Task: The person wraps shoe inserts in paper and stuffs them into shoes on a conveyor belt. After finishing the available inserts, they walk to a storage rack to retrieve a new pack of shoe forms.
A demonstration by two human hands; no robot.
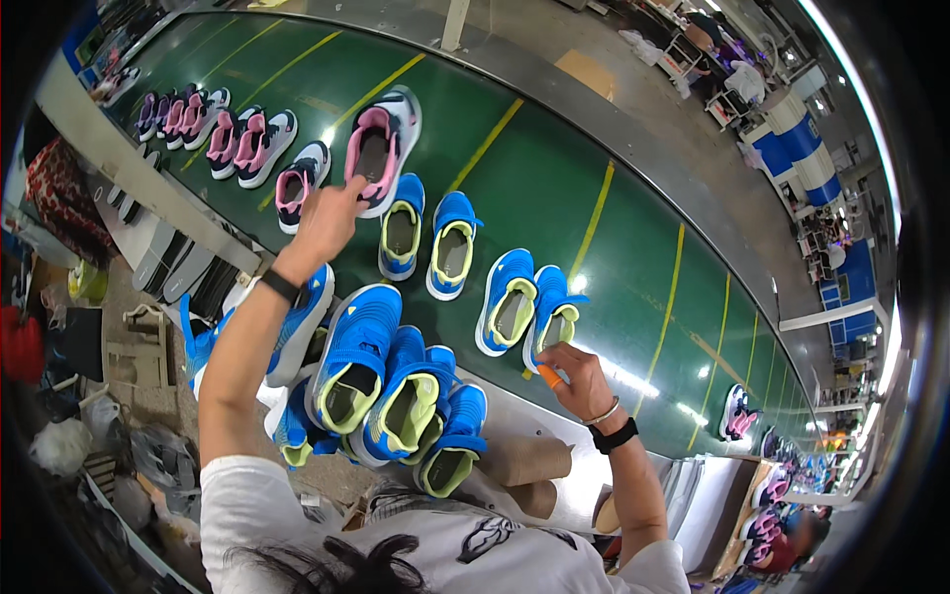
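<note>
My left hand (334, 216) is closed on the heel of a white and navy sneaker (408, 119) with a pink lining, raised over the green conveyor belt (515, 188). A smaller pink-lined sneaker (305, 170) stands just left of that hand. My right hand (579, 381), with an orange cover on one finger, is closed at the heel of a blue sneaker (554, 302) with a lime lining. Its mate, another blue sneaker (507, 297), stands beside it. Two more blue sneakers, one near (454, 238) and one farther left (402, 223), sit between my hands.
Several blue sneakers (356, 346) are piled at the belt's near edge, against my body. Pink-lined sneakers (262, 144) line the belt's far left. Another pair (734, 411) lies to the right. A white metal bar (148, 183) crosses at left; dark insoles (178, 267) lie beneath it.
</note>
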